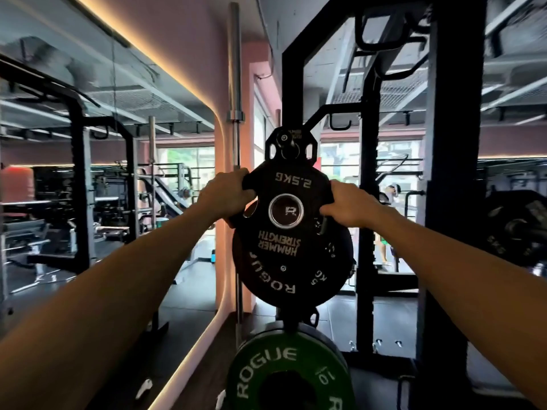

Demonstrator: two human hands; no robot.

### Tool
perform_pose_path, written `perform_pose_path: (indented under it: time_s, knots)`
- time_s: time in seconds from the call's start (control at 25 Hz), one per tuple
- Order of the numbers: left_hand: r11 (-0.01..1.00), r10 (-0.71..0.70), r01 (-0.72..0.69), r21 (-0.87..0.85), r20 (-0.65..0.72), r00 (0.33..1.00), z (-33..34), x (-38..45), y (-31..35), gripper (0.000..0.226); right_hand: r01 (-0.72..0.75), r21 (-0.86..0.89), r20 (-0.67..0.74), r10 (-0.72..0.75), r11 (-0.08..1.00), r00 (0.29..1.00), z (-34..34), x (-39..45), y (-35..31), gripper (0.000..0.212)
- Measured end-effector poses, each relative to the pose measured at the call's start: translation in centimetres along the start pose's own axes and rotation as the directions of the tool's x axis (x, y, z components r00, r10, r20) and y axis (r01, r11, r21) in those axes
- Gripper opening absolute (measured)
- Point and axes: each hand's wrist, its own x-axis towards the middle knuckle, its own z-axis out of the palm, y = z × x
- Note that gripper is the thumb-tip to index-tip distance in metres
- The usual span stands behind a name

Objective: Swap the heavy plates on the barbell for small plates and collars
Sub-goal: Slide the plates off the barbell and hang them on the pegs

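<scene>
A small black 2.5 kg Hammer Strength plate (288,184) sits on a storage peg of the rack upright, its lettering upside down. My left hand (226,193) grips its left edge through a grip slot. My right hand (349,204) grips its right edge. Directly behind it hangs a larger black Rogue 5 kg plate (275,279). Above them another small black plate (291,145) hangs on a higher peg. Below, a green Rogue 10 kg plate (266,368) sits on a lower peg.
The black rack upright (291,84) stands behind the plates, with a thicker post (453,143) to the right. A steel barbell (235,84) stands upright against the pink wall. A mirror (103,173) covers the left wall. A loaded plate (515,232) shows at far right.
</scene>
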Motion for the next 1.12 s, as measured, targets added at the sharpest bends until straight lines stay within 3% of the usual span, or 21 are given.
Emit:
perform_pose_path:
  time_s: [0.32, 0.56, 1.12]
  knots:
    - [0.983, 0.139, -0.148, -0.104, -0.09, 0.986, 0.5, 8.9, -0.9, 0.016, -0.079, -0.121, -0.153, 0.06, 0.99, 0.986, -2.9, 6.8, 0.2, 0.026]
    - [0.971, 0.182, -0.201, -0.127, -0.142, 0.973, -0.2, 15.6, -1.8, 0.01, -0.059, -0.11, -0.209, 0.035, 0.992, 0.977, -4.4, 12.1, 0.0, 0.018]
    - [0.977, 0.173, -0.194, -0.085, -0.204, 0.963, 2.1, 26.2, -4.1, 0.027, -0.032, -0.106, -0.251, 0.004, 0.994, 0.968, -4.6, 23.2, 1.4, 0.015]
